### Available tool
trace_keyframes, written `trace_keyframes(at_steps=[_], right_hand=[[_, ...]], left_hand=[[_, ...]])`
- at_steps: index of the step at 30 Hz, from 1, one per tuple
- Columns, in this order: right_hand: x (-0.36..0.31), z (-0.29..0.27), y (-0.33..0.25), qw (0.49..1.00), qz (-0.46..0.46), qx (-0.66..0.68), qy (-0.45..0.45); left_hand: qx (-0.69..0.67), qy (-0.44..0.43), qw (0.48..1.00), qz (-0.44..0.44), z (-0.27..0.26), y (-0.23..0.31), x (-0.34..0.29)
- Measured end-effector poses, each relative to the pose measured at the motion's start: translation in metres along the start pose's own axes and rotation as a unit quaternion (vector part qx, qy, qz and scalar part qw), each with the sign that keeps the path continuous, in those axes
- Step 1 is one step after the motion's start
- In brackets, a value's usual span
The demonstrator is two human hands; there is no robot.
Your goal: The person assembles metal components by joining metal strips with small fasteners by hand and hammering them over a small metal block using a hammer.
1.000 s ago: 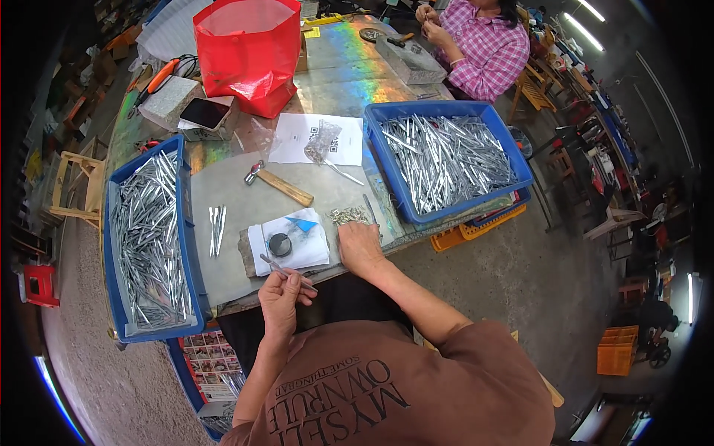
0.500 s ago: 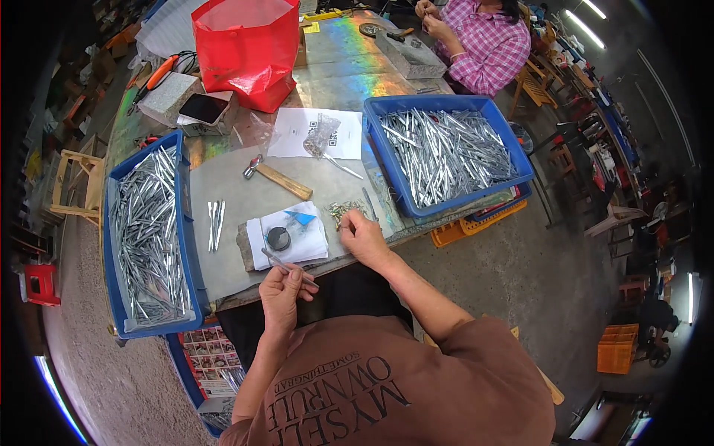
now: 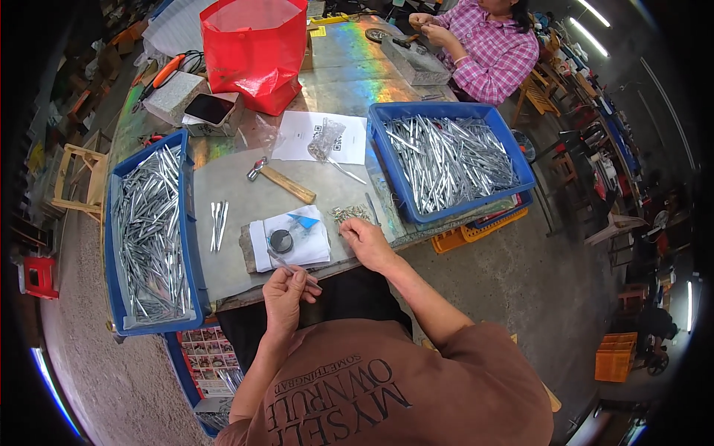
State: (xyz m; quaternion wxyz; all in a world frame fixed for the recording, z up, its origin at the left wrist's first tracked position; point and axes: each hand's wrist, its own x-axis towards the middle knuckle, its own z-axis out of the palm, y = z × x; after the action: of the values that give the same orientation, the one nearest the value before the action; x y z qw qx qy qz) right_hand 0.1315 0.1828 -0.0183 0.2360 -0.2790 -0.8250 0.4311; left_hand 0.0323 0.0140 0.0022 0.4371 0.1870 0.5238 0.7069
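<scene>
My left hand (image 3: pixel 284 299) pinches a slim grey metal strip (image 3: pixel 280 260) by the table's near edge. Its upper end reaches over a stone block topped with white paper (image 3: pixel 318 250). On that paper lie a round dark disc-like piece (image 3: pixel 281 240) and a blue triangular scrap (image 3: pixel 303 221). My right hand (image 3: pixel 369 245) is at the near edge of a pile of small brass-coloured pieces (image 3: pixel 347 213), its thumb and forefinger together. Anything between those fingertips is too small to make out. A wooden-handled hammer (image 3: pixel 288 183) lies beyond the block.
Blue trays of slim metal pieces stand left (image 3: pixel 195 286) and right (image 3: pixel 465 206). Three metal strips (image 3: pixel 219 226) lie beside the left tray. Farther back are a printed sheet (image 3: pixel 295 146), a phone (image 3: pixel 210 108) and a red bag (image 3: pixel 249 63). A co-worker in a checked shirt (image 3: pixel 494 56) sits across.
My right hand has drawn slightly back toward me from the pile. My left hand keeps its grip on the strip, nearly still. The whole view has shifted a little.
</scene>
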Motion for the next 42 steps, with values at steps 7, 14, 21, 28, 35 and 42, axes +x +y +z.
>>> trace_keyframes(at_steps=[7, 14, 21, 28, 35, 42], right_hand=[[-0.002, -0.003, -0.009, 0.992, 0.086, 0.088, -0.032], [-0.004, -0.004, -0.013, 0.968, 0.128, 0.213, -0.037], [-0.012, 0.001, -0.025, 0.914, 0.132, 0.383, -0.020], [-0.023, 0.013, -0.035, 0.870, 0.147, 0.469, -0.048], [-0.027, 0.011, -0.042, 0.809, 0.200, 0.550, -0.061], [-0.030, 0.015, -0.047, 0.804, 0.205, 0.557, -0.041]], left_hand=[[-0.006, -0.001, 1.000, -0.002, 0.000, -0.001, 0.001], [0.001, -0.013, 1.000, -0.005, 0.004, -0.001, 0.003], [0.019, -0.034, 0.999, -0.006, 0.005, -0.002, 0.006], [0.043, -0.053, 0.998, -0.009, 0.012, -0.001, 0.010], [0.037, -0.075, 0.997, -0.001, 0.018, 0.000, 0.016], [0.030, -0.066, 0.997, 0.006, 0.019, -0.001, 0.017]])
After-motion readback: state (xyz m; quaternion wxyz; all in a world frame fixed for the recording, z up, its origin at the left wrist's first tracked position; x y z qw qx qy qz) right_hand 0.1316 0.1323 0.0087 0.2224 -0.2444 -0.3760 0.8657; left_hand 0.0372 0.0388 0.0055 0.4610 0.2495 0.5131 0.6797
